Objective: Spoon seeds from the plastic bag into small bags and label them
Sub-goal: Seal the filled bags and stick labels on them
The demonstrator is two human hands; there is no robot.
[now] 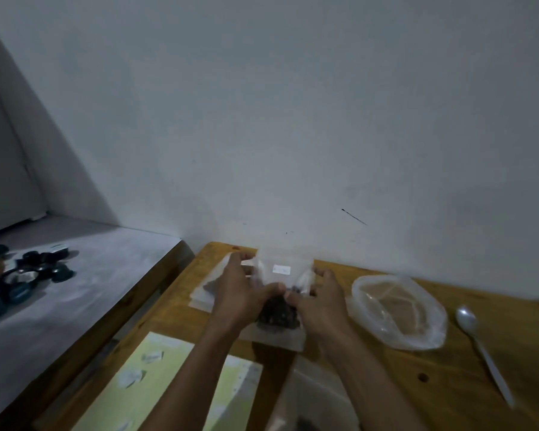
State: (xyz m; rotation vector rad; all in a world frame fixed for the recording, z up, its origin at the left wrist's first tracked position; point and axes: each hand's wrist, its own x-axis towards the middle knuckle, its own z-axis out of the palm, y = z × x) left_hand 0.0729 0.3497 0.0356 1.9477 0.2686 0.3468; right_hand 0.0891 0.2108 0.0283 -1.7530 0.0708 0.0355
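Observation:
A small clear bag (282,269) with a white label and dark seeds in its bottom is held upright over the wooden table (448,368). My left hand (240,293) pinches its left side and my right hand (321,303) pinches its right side, thumbs meeting at the middle. The seeds (277,315) bunch below my fingers. A white plastic spoon (479,346) lies at the right. A large clear plastic bag (399,312) lies open and flat beside it. A sheet of labels (156,377) on yellow-green backing lies at the lower left.
A stack of small clear bags (206,293) lies behind my left hand. Another plastic bag (311,402) sits at the bottom edge. A grey surface (75,290) to the left holds several dark round objects (22,275). A white wall stands right behind the table.

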